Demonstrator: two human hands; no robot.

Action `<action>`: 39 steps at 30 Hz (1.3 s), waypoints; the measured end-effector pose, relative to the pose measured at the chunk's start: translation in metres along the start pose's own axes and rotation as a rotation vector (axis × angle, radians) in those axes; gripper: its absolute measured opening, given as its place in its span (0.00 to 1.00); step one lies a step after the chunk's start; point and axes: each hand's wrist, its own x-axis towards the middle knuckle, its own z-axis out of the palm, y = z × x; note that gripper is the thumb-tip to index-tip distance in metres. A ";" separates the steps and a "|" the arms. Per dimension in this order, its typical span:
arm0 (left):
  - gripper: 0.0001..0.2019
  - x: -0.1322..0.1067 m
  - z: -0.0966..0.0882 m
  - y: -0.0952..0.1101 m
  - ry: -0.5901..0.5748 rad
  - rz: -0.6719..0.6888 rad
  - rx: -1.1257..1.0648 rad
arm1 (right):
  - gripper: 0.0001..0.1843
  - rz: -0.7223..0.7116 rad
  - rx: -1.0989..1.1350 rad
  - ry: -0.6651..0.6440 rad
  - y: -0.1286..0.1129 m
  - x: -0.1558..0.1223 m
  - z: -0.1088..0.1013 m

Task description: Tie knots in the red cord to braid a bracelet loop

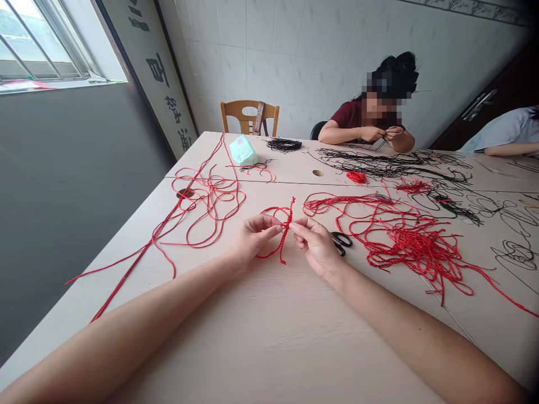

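Note:
Both my hands meet over the table around a red braided cord [288,216]. My left hand [257,235] pinches the cord near its middle from the left, thumb against the fingers. From the right, my right hand [315,238] pinches the same cord close by. One cord end sticks up above my fingertips, another hangs below them, and a loop curves out behind my left hand. The exact knot between the fingertips is too small to make out. Black-handled scissors [343,241] lie just beyond my right hand, partly hidden by it.
Loose red cords [210,207] spread on the left of the table [252,336]. A tangled pile of red braided cords [421,247] lies right, with black cords [391,165] behind. A pale green packet [243,150] stands farther back. A person [366,120] sits opposite, handling thin cord.

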 end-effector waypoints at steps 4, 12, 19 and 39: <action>0.10 -0.002 0.000 0.000 0.004 0.026 0.020 | 0.12 0.012 -0.031 -0.008 0.000 -0.002 0.003; 0.11 -0.002 0.001 -0.001 0.011 0.035 0.090 | 0.12 0.008 -0.037 -0.010 0.002 -0.004 0.005; 0.09 -0.002 -0.001 -0.002 -0.001 0.055 0.083 | 0.12 -0.028 -0.065 -0.035 0.005 -0.005 0.007; 0.12 0.001 -0.002 -0.003 0.089 0.073 0.138 | 0.13 -0.041 -0.025 0.018 0.007 -0.003 0.007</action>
